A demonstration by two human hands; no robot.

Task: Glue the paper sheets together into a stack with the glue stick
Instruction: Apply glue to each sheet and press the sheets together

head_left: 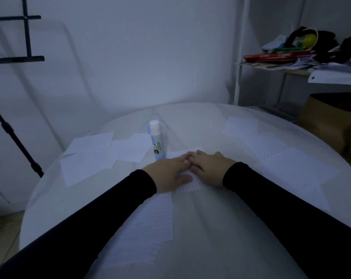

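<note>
Pressed sheet: a lined paper sheet [187,185] lay flat on the round white table [220,228], just right of the glue stick, its near edge and far corner showing past my hands.
Left hand: my left hand [170,172] lay palm down on that sheet, fingers straight and flat, gripping nothing, only pressing.
Right hand: my right hand [208,168] lay beside it in the same way, fingers stretched out, our fingertips meeting over the sheet's far edge.
Glue stick: the glue stick [156,140] stood upright with its white cap on, just left of the pressed sheet and apart from both hands.
Plain sheets: blank sheets [90,156] overlapped left of the glue stick, one corner touching its base, the outermost reaching close to the table's left rim.
Lined sheets: more lined sheets [271,152] lay right of the glue stick in a loose row toward the right rim; another lined sheet [150,228] lay nearer me, partly under my left sleeve.
Open room: bare tabletop ran behind the glue stick to the far rim, and between my forearms.
Beyond the rim: a dark tripod leg [15,141] stood left; a cluttered shelf [291,63] right.
</note>
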